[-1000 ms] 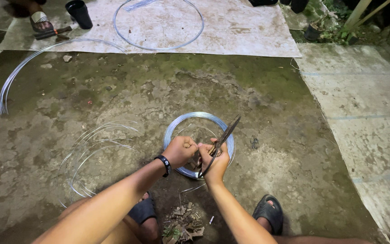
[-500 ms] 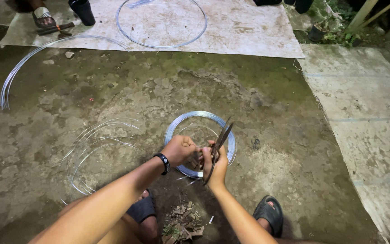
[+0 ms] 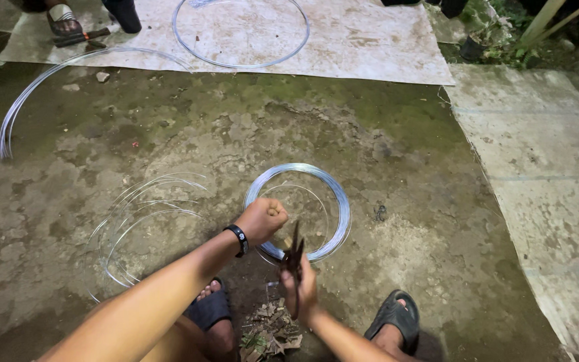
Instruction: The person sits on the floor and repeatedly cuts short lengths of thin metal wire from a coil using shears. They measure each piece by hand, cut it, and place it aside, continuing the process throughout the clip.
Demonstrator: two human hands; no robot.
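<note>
On the ground at six o'clock, my left hand [image 3: 267,218] fists the wire coil [image 3: 333,201]; right hand [image 3: 301,287] grips pliers [image 3: 295,258]. Risk: cut wire springing back toward my arm.

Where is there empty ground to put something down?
Bare ground lies right of the shiny coiled wire ring, toward the pale concrete slab, and above it, before the white sheet. Crowded: loose thin wire loops on the left.

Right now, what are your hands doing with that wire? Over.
Left hand fisted over the wire coil. Right hand shut on dark pliers. Loose wire loops lying left, dry leaves underfoot.
</note>
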